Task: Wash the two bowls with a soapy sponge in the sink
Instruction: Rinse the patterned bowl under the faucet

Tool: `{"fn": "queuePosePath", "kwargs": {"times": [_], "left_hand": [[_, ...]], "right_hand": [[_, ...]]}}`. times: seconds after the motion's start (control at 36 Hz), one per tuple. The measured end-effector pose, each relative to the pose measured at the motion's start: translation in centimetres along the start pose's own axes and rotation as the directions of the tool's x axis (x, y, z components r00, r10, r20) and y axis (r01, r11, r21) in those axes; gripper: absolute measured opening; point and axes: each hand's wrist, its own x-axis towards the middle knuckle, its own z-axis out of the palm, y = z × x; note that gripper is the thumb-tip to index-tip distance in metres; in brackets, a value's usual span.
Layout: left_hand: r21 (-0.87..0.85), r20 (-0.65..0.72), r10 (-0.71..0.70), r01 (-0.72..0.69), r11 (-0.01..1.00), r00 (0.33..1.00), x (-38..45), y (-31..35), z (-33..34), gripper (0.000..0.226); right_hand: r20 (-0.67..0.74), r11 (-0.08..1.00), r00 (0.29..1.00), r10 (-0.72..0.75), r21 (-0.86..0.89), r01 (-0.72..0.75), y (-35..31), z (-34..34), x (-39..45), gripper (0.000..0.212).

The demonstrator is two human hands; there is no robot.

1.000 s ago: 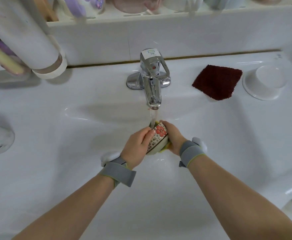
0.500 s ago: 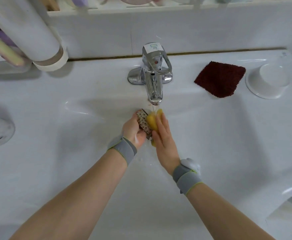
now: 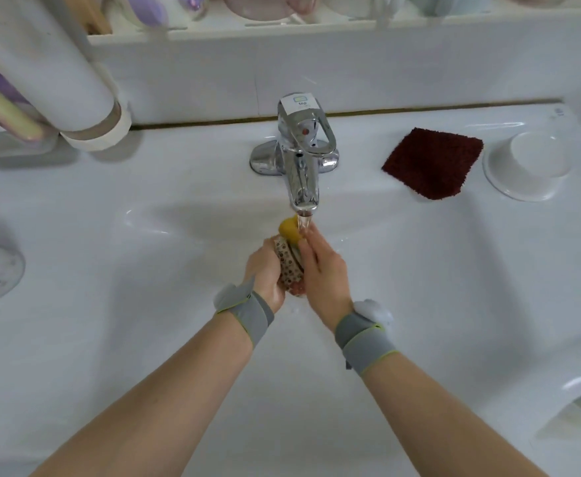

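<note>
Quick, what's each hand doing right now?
Left hand: grips the patterned bowl.
Right hand: presses the yellow sponge into the bowl, fingers straight.

Both bare forearms reach forward and converge, each wrist wrapped in a grey band. The left hand is curled, knuckles outward, gripping. The right hand faces it, palm inward, fingers extended forward and pressing; its fingertips are wet.
</note>
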Motion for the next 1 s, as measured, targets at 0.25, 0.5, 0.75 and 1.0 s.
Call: {"fn": "queuePosePath", "kwargs": {"times": [0.25, 0.5, 0.75, 1.0], "left_hand": [[0.005, -0.028, -0.024, 0.024, 1.000, 0.999, 1.1, 0.8, -0.6, 0.042], [0.092, -0.037, 0.025, -0.022, 0.996, 0.999, 0.3, 0.9, 0.8, 0.034], [-0.027, -0.070, -0.052, 0.050, 0.998, 0.996, 1.0, 1.2, 0.1, 0.045], [0.108, -0.066, 0.014, -0.007, 0.994, 0.998, 0.3, 2.2, 1.7, 0.043]], "right_hand": [[0.067, 0.996, 0.994, -0.091, 0.023, 0.089, -1.2, -0.7, -1.1, 0.040], [0.177, 0.970, 0.981, 0.079, -0.242, -0.035, -2.2, 0.0, 2.4, 0.037], [0.081, 0.998, 0.997, 0.007, 0.068, -0.013, 0.8, -2.8, -1.7, 0.041], [0.076, 0.997, 0.997, 0.017, -0.078, -0.011, -1.2, -2.6, 1.3, 0.041]]}}
